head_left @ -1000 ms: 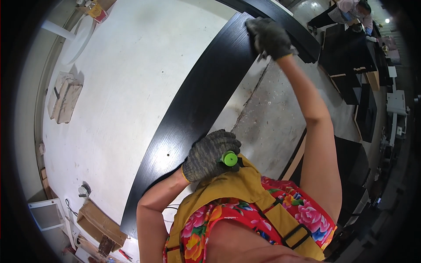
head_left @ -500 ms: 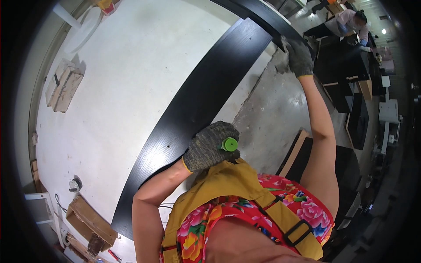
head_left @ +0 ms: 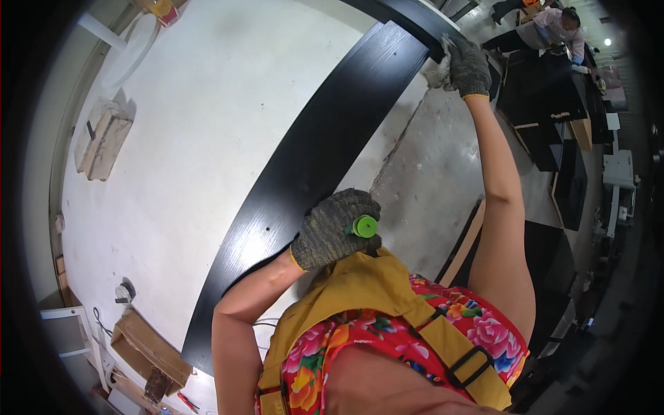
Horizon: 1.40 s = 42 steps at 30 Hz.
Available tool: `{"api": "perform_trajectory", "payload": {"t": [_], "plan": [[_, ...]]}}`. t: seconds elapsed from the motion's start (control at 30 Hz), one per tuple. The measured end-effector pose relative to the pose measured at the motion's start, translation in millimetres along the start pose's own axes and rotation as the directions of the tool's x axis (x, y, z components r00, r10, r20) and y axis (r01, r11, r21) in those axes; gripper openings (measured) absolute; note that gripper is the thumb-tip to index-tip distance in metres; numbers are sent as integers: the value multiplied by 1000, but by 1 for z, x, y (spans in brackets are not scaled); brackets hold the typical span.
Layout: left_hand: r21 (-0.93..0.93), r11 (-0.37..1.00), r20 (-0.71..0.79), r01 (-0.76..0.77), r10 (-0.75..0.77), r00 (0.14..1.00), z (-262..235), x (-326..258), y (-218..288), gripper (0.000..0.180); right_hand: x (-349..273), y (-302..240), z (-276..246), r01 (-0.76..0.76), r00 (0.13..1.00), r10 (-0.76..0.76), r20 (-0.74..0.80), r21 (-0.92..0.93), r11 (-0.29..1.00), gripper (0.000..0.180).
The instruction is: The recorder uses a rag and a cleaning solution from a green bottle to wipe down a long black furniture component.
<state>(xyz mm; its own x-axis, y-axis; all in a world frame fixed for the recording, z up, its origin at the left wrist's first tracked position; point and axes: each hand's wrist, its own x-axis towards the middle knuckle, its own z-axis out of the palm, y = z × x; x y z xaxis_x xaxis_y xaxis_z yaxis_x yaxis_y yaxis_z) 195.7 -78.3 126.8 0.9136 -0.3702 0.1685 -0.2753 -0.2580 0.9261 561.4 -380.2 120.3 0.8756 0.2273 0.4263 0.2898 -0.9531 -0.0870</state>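
Note:
A long black wood-grain board [head_left: 315, 152] lies slantwise on the white worktable [head_left: 194, 124]. My left hand [head_left: 330, 235], in a grey knit glove, is closed round a green-capped bottle [head_left: 364, 226] near the board's right edge. Most of the bottle is hidden by the fingers. At the far end, my gloved right hand [head_left: 472, 69] grips a greyish rag [head_left: 440, 75] beside a second black board [head_left: 415, 22] that crosses the first one's end. Exactly where the rag touches the board is hard to make out.
A worn block [head_left: 104, 138] and a white round-based stand [head_left: 131, 52] are at the left of the table. A cardboard box [head_left: 149, 349] sits at the lower left. Stacked black panels [head_left: 543, 90] and another person [head_left: 553, 34] are at the far right.
My right hand, with the rag, has moved a little farther away along the crossing board. My left hand keeps the bottle in about the same place.

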Motion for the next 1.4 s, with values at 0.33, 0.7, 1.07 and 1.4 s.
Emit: {"api": "perform_trajectory", "payload": {"t": [0.33, 0.7, 1.07, 1.4], "plan": [[53, 998, 52, -45, 42, 998, -3, 3, 1, 46, 19, -97, -14, 454, 883, -390, 262, -259, 852, 46], [98, 992, 68, -80, 74, 995, -1, -2, 1, 47, -20, -102, -22, 499, 793, -436, 426, -42, 866, 53], [19, 1000, 43, -15, 14, 999, 4, -2, 2, 46, -24, -87, -25, 361, 883, -311, 353, -85, 929, 81], [25, 999, 7, -28, 28, 1000, 5, -1, 0, 44, -66, -87, -10, 469, 881, -469, 60, 21, 883, 89]]}}
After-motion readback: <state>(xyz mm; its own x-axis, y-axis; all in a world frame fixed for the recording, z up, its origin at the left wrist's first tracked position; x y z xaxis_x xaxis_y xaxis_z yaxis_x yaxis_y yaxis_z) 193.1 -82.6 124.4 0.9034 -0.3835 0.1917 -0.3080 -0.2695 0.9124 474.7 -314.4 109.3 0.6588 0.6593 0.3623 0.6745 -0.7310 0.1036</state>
